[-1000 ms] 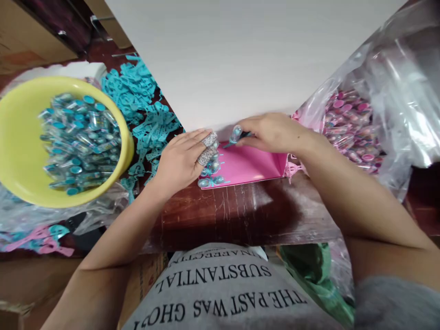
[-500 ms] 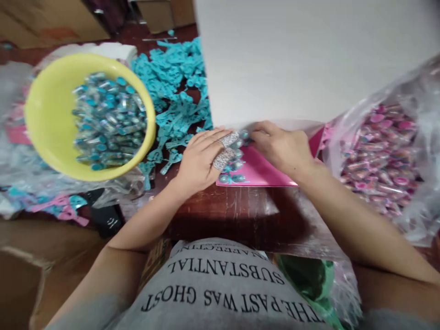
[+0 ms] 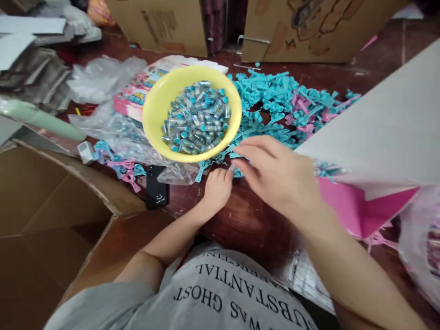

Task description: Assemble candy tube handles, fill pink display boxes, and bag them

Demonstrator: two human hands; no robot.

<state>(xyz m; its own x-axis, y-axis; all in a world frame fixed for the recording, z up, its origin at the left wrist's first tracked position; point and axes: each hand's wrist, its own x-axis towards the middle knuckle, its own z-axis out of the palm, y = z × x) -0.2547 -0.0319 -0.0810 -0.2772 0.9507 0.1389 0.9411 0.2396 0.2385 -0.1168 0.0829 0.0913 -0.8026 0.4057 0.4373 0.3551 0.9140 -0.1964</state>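
My left hand [image 3: 218, 190] is closed low over the dark red table, in front of the yellow bowl [image 3: 150, 120]. A small clear bit shows at its fingertips, too small to name. Blurred by motion, my right hand [image 3: 275, 172] reaches in beside it, thumb and index finger curved around teal plastic. I cannot tell whether they grip it. Behind both hands spreads a pile of teal plastic pieces [image 3: 268, 89]. Many small clear tubes with teal ends [image 3: 199, 119] lie in the bowl. Partly hidden behind my right forearm is a pink-lined box [image 3: 343, 201] with a white raised lid [image 3: 388, 114].
A black phone [image 3: 157, 188] lies left of my left hand, beside crumpled clear plastic [image 3: 178, 174]. Cardboard boxes [image 3: 292, 32] stand at the back, and an open carton [image 3: 113, 201] is at left. A plastic bag [image 3: 415, 243] sits at right.
The view has swung left. Both hands have left the box with its rows of teal-capped tubes and now meet by the bowl and teal pile.
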